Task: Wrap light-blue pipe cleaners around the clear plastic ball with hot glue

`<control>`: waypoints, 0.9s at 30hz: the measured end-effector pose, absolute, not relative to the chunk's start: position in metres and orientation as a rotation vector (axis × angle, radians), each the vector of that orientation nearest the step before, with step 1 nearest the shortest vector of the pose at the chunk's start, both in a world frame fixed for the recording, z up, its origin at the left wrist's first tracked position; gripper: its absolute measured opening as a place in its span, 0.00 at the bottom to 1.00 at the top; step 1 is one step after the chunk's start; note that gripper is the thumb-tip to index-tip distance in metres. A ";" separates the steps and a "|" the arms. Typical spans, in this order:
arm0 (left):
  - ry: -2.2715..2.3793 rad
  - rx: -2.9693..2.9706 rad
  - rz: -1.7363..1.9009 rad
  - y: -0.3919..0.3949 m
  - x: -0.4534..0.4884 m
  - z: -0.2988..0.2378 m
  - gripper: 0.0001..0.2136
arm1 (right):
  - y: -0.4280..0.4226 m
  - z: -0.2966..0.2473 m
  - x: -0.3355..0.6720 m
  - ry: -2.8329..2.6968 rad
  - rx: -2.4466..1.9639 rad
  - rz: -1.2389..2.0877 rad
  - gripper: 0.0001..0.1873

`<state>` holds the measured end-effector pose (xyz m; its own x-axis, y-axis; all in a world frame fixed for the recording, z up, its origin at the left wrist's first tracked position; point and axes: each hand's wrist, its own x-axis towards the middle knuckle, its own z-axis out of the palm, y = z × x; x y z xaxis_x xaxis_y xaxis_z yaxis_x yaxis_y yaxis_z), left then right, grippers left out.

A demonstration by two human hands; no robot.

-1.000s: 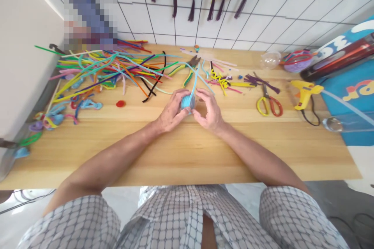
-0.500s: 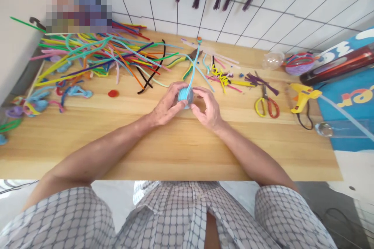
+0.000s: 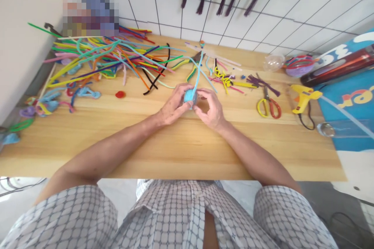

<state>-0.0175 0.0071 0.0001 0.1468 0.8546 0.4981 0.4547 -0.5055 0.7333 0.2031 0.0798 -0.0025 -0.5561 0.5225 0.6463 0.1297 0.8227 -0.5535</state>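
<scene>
Over the middle of the wooden table (image 3: 187, 151), my left hand (image 3: 173, 108) and my right hand (image 3: 212, 109) are closed together on a small light-blue pipe-cleaner coil (image 3: 189, 95). The fingers of both hands pinch the coil from either side. A loose light-blue tail (image 3: 197, 73) of the same pipe cleaner sticks up and away from the coil toward the wall. What is inside the coil is hidden by my fingers.
A heap of coloured pipe cleaners (image 3: 111, 62) covers the far left. Pliers (image 3: 193, 66) lie behind my hands. Scissors (image 3: 269, 103), a yellow glue gun (image 3: 304, 96) and a clear ball (image 3: 273, 62) lie to the right. A small red disc (image 3: 119, 94) lies left.
Both hands stay closed on the blue coil, with small finger shifts around it. The loose tail has swung slightly. The camera view has shifted a little.
</scene>
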 end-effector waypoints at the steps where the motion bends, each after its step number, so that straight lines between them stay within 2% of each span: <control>1: 1.247 2.022 1.321 0.007 -0.017 0.000 0.27 | 0.080 -0.003 0.204 -2.129 -0.484 0.581 0.27; 11: 1.208 2.010 1.336 0.012 -0.013 -0.003 0.28 | 0.082 -0.003 0.204 -2.136 -0.489 0.504 0.29; 19: 1.206 2.026 1.358 0.012 -0.012 -0.002 0.27 | 0.079 0.001 0.205 -2.144 -0.521 0.538 0.24; 27: 1.213 2.056 1.344 0.010 -0.011 0.000 0.26 | 0.078 0.001 0.203 -2.132 -0.526 0.499 0.26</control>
